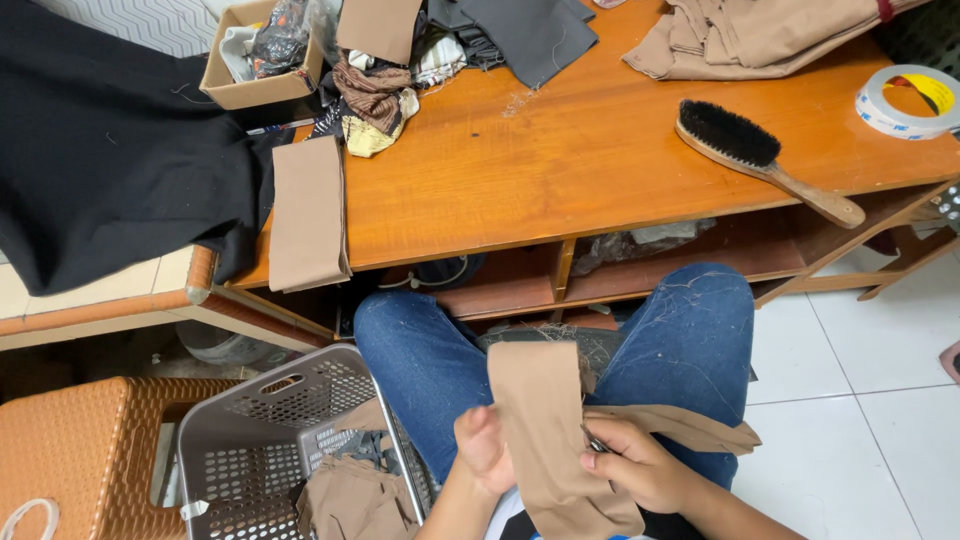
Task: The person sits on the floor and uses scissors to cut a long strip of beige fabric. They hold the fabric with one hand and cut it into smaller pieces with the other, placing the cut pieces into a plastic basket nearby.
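Observation:
I sit with my jeans-clad knees under a wooden table (pixel 560 170). A long tan fabric strip (pixel 545 420) lies across my lap and both hands grip it. My left hand (pixel 484 445) pinches its left edge from behind. My right hand (pixel 635 462) presses on the strip's right side and holds a small dark metal tool, mostly hidden, against the cloth. A second tan piece (pixel 690 425) trails to the right over my thigh.
A grey plastic basket (pixel 270 430) with tan cloth stands at my left, beside a brown woven stool (pixel 80 450). The table bears a folded tan strip (pixel 308 215), a wooden brush (pixel 760 160), a tape roll (pixel 908 100), a cardboard box (pixel 258 55), fabric scraps and black cloth (pixel 110 150).

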